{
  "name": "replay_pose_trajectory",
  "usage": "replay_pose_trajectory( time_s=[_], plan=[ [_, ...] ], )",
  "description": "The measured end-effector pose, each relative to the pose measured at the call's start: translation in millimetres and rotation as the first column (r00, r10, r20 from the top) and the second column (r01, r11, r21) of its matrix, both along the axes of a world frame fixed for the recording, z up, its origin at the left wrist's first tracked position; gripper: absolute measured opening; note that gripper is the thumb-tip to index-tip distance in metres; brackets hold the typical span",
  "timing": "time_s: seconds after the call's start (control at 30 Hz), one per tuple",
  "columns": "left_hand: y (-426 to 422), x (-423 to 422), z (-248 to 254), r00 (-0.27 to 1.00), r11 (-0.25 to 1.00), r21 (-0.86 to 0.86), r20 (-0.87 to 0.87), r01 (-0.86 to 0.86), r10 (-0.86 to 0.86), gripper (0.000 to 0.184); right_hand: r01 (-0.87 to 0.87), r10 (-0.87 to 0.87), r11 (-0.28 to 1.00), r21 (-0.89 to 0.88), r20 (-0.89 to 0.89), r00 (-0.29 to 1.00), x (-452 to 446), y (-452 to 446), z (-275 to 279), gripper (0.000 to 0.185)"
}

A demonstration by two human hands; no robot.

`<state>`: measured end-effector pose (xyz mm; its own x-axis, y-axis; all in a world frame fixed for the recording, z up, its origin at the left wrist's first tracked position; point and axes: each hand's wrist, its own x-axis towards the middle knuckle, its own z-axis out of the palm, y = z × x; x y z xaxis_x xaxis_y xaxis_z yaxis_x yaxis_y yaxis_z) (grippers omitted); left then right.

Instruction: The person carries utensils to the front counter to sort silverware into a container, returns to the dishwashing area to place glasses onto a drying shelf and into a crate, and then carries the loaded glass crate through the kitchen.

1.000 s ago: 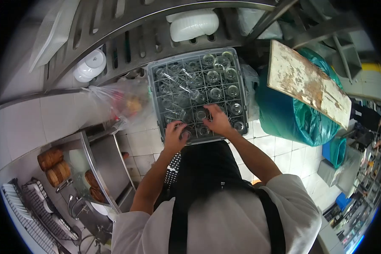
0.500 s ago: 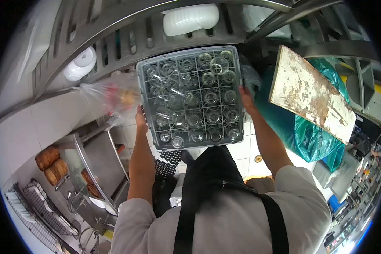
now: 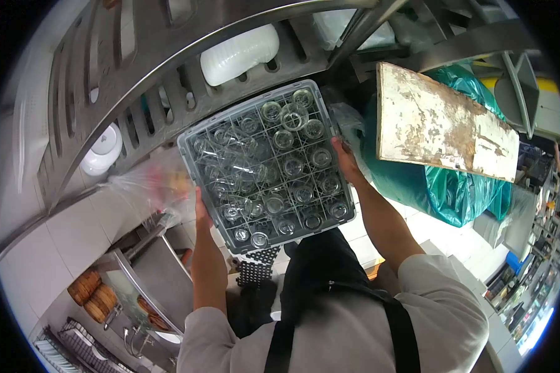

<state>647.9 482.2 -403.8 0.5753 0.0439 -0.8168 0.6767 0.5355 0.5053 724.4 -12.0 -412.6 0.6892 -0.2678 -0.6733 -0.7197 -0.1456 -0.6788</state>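
A grey divided rack (image 3: 295, 231) full of clear glasses is held up in front of my body, tilted a little. Several glasses (image 3: 294, 165) stand in its compartments, while others lie loosely on top at the left. My left hand (image 3: 202, 208) grips the rack's left side, its fingers partly hidden behind the wall. On the right side, my right hand (image 3: 345, 160) is closed round the rack's edge, with the fingertips partly out of sight.
A metal slatted shelf (image 3: 162, 62) with white stacked bowls (image 3: 239, 55) curves across the top. At right, a worn board (image 3: 445, 121) rests on a green bag-lined bin (image 3: 454, 193). Wooden stacked items (image 3: 99, 303) and a plastic bag (image 3: 149, 183) are at left.
Both hands went from the glasses to the rack's sides and took hold of it. Since then the rack has turned anticlockwise and shifted slightly left and down in view.
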Motion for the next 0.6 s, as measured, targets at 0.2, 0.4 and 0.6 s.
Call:
replay_pose_trajectory(
  time_s=[0.2, 0.4, 0.6],
  plan=[
    [0, -3, -15, 0.991, 0.998, 0.060, 0.135, 0.007, -0.015, 0.084, 0.005, -0.006, 0.999, -0.037, -0.039, 0.999, 5, -2, -3, 0.094],
    [-15, -8, 18, 0.999, 0.930, 0.367, 0.034, -0.033, 0.022, 0.100, 0.059, -0.060, 0.998, 0.013, 0.036, 0.998, -4, 6, 28, 0.094],
    [0, -14, 19, 0.997, 0.905, 0.420, 0.077, -0.061, 0.031, 0.103, 0.121, -0.120, 0.993, -0.010, 0.095, 0.988, -25, 8, 56, 0.096]
  ],
)
